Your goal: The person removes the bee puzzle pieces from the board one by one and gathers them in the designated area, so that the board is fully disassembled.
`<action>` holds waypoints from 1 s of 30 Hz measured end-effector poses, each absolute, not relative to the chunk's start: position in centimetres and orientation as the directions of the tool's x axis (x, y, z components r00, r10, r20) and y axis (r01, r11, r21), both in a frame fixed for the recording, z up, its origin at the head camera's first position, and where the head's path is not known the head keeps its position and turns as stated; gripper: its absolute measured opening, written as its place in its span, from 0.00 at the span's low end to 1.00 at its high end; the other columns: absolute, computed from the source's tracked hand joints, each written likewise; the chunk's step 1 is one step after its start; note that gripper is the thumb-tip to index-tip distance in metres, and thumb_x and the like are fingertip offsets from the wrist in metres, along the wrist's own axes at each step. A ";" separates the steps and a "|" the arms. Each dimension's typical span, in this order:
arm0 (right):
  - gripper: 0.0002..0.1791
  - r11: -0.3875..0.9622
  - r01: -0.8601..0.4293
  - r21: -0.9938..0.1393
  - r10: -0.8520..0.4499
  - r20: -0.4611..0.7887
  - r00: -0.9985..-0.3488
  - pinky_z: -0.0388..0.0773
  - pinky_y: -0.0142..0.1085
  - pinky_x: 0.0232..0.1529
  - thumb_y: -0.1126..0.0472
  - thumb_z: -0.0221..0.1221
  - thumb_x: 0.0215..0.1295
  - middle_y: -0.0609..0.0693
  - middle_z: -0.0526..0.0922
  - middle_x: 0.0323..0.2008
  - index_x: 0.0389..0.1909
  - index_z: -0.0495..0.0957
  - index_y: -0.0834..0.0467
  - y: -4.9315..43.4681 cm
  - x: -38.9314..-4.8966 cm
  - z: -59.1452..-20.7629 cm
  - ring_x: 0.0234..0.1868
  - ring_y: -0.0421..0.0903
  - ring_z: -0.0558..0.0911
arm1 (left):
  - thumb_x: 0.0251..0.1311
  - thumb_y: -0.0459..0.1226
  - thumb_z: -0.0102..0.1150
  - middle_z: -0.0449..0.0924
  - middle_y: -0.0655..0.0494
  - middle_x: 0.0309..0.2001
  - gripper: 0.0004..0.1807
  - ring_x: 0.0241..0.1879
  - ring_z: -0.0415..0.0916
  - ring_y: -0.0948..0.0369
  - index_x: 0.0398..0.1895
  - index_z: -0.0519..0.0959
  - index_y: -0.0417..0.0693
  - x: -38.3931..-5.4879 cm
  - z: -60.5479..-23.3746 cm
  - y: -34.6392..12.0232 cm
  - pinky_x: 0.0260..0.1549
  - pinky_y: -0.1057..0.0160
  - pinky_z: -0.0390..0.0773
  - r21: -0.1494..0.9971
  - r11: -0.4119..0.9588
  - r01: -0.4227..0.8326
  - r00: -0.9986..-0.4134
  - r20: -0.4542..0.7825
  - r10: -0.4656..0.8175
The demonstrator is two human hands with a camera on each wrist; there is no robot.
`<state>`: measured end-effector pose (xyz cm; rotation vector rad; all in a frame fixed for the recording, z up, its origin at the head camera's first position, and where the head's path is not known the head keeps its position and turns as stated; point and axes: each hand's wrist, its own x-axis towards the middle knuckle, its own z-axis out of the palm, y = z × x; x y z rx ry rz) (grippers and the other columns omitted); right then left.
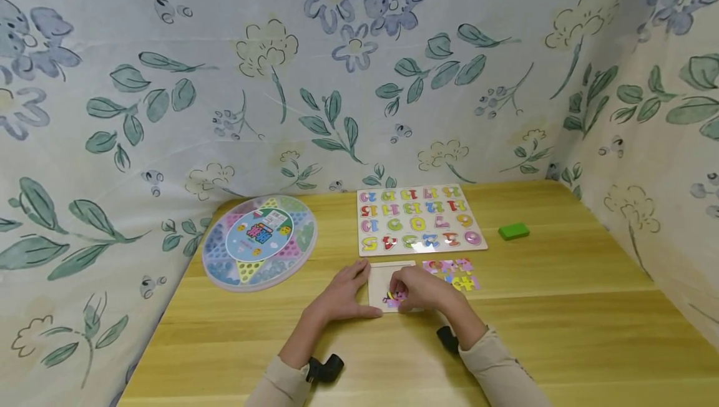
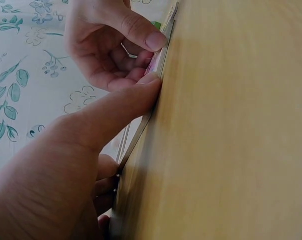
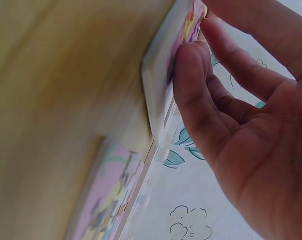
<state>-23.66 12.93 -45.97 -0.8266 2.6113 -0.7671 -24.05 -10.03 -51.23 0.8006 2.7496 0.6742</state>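
In the head view, a small pale puzzle tray (image 1: 379, 281) lies flat on the table, with a few pink and yellow puzzle pieces (image 1: 392, 299) in its lower part. My left hand (image 1: 344, 294) grips the tray's left side, thumb at the near edge and fingers at the far corner. Over the tray's right part, my right hand (image 1: 425, 288) has curled fingers and a thumb pinching at a puzzle piece, mostly hidden by the fingers. The right wrist view shows that thumb (image 3: 191, 75) against the colourful pieces.
Joined or close-lying puzzle pieces (image 1: 464, 282) lie right of the tray. Behind is a number board (image 1: 364, 192), with a green block (image 1: 513, 231) to its right. A round star-patterned game board (image 1: 259, 235) sits at the left. Floral cloth (image 1: 348, 101) hangs behind the table (image 1: 590, 307).
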 end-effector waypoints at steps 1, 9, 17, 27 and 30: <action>0.14 0.692 -0.443 -0.570 -0.601 -0.115 -0.791 0.69 0.30 0.32 0.70 0.72 0.42 0.49 0.77 0.27 0.31 0.80 0.59 12.9 -23.7 -46.0 0.29 0.40 0.70 | 0.49 0.67 0.63 0.44 0.51 0.79 0.60 0.78 0.43 0.52 0.77 0.50 0.45 -24.1 -51.2 -10.0 0.75 0.48 0.50 0.477 0.750 0.459 -0.834 -0.061 0.549; 0.14 0.689 -0.455 -0.564 -0.607 -0.105 -0.788 0.71 0.29 0.32 0.70 0.73 0.42 0.48 0.78 0.27 0.31 0.81 0.59 13.0 -23.9 -46.2 0.30 0.39 0.71 | 0.48 0.66 0.64 0.45 0.51 0.79 0.60 0.78 0.43 0.52 0.77 0.50 0.45 -24.1 -51.2 -10.0 0.75 0.48 0.50 0.478 0.748 0.461 -0.833 -0.057 0.550; 0.13 0.648 -0.448 -0.617 -0.628 -0.100 -0.771 0.73 0.28 0.30 0.71 0.72 0.44 0.49 0.79 0.27 0.31 0.81 0.60 13.3 -24.0 -46.3 0.29 0.40 0.74 | 0.48 0.66 0.64 0.45 0.50 0.79 0.60 0.78 0.43 0.51 0.77 0.50 0.44 -24.0 -51.1 -10.0 0.75 0.48 0.50 0.483 0.745 0.460 -0.831 -0.062 0.553; 0.12 0.654 -0.439 -0.616 -0.621 -0.106 -0.777 0.73 0.29 0.30 0.72 0.71 0.47 0.48 0.80 0.28 0.31 0.81 0.58 13.5 -24.2 -46.3 0.29 0.42 0.75 | 0.49 0.67 0.63 0.44 0.52 0.79 0.60 0.78 0.42 0.52 0.77 0.50 0.45 -24.1 -51.2 -10.0 0.75 0.48 0.50 0.485 0.749 0.451 -0.835 -0.068 0.546; 0.12 0.654 -0.443 -0.614 -0.622 -0.103 -0.776 0.73 0.29 0.30 0.72 0.71 0.46 0.47 0.80 0.27 0.31 0.81 0.58 13.5 -24.2 -46.3 0.29 0.41 0.75 | 0.48 0.67 0.63 0.44 0.52 0.79 0.60 0.78 0.43 0.52 0.77 0.50 0.45 -24.1 -51.2 -10.0 0.75 0.48 0.51 0.485 0.749 0.451 -0.835 -0.067 0.546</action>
